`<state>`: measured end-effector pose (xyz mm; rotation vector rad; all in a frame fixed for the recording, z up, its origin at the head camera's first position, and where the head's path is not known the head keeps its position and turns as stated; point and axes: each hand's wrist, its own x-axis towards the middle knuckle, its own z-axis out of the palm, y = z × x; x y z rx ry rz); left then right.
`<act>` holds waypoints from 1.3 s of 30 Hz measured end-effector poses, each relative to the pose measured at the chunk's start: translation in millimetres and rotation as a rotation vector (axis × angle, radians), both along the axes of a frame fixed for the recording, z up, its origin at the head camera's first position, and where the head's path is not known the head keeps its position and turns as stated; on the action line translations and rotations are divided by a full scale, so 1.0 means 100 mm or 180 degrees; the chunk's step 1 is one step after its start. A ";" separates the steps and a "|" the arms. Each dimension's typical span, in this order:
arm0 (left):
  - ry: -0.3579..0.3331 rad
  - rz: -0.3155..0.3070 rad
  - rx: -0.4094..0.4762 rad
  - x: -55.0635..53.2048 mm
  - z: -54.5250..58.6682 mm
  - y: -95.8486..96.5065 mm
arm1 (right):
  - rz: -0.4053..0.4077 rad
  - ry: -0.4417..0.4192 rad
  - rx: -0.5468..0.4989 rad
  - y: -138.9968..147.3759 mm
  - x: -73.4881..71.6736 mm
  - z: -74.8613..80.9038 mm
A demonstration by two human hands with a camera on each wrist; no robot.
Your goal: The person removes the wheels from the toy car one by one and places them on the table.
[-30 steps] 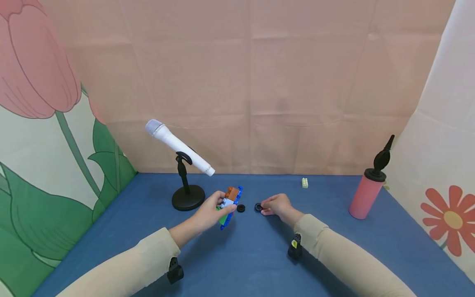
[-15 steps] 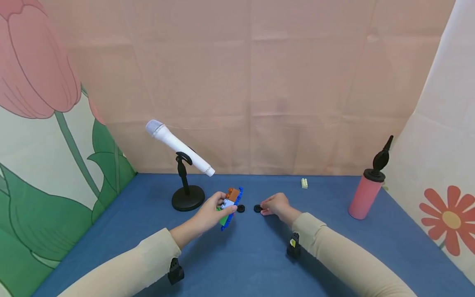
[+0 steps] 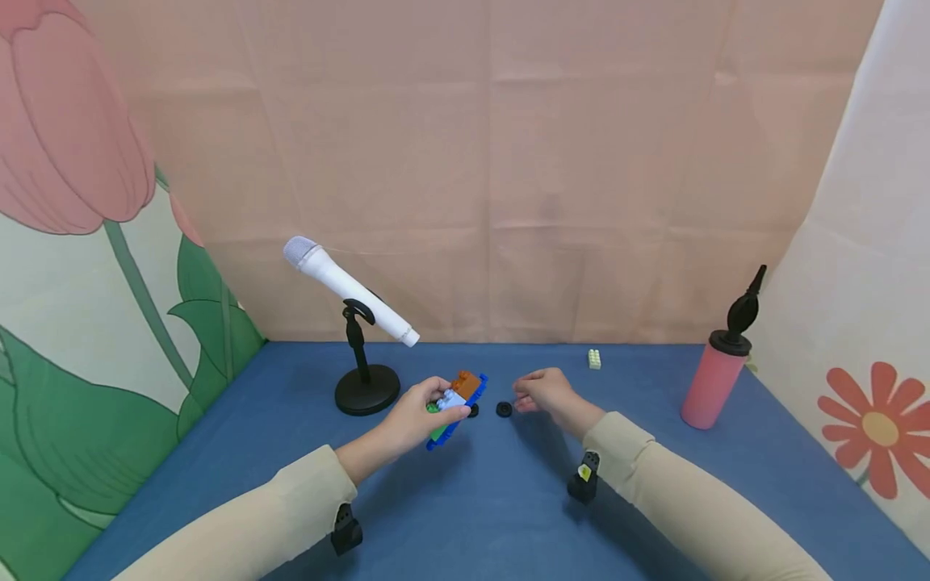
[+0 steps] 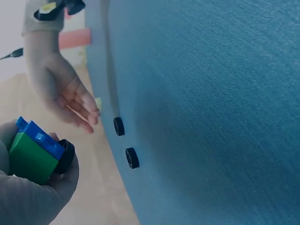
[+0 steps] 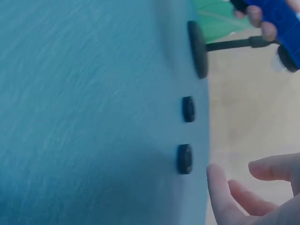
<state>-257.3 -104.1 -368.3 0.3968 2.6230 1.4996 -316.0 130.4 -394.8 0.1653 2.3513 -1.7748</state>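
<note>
My left hand (image 3: 425, 415) grips a toy car built of bricks (image 3: 454, 401), held above the table. The car has a blue base with orange-brown, light blue and green bricks on it. A black wheel (image 4: 66, 156) sits on its side in the left wrist view, and another wheel (image 5: 287, 58) shows on the base in the right wrist view. Two loose black wheels (image 3: 504, 409) (image 5: 188, 108) lie on the blue table. Just beside the nearer one, my right hand (image 3: 550, 395) hovers, fingers loosely extended and holding nothing.
A white microphone (image 3: 352, 290) leans in a black stand (image 3: 367, 390) at the back left. To the right stands a pink hand pump (image 3: 715, 383) with a black nozzle. A small pale brick (image 3: 594, 359) lies near the table's back edge.
My right hand has let go of the wheel it held on the table and drawn slightly away. The left hand has tilted the car and shifted it a little right.
</note>
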 end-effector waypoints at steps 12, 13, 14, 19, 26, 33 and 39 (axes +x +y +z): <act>0.0144 -0.0047 -0.0299 -0.02 0.12 0.03 | 0.0409 0.0029 -0.0355 -0.02 0.17 0.27; 0.0174 -0.0061 -0.0337 -0.03 0.14 0.04 | 0.0493 0.0066 -0.0373 -0.02 0.19 0.30; 0.0204 -0.0079 -0.0366 -0.03 0.15 0.04 | 0.0583 0.0098 -0.0385 -0.02 0.20 0.33; 0.0439 -0.0230 -0.0540 -0.04 0.20 0.06 | 0.1042 0.0235 -0.0359 -0.02 0.26 0.46; 0.0643 -0.0493 -0.0628 -0.05 0.25 0.08 | 0.1397 0.0085 -0.0442 -0.04 0.36 0.58; 0.0748 -0.0648 -0.0847 -0.05 0.25 0.09 | 0.1383 -0.0175 -0.0684 -0.06 0.39 0.58; 0.0748 -0.0696 -0.0990 -0.04 0.27 0.11 | 0.1232 -0.0359 -0.0946 -0.08 0.40 0.57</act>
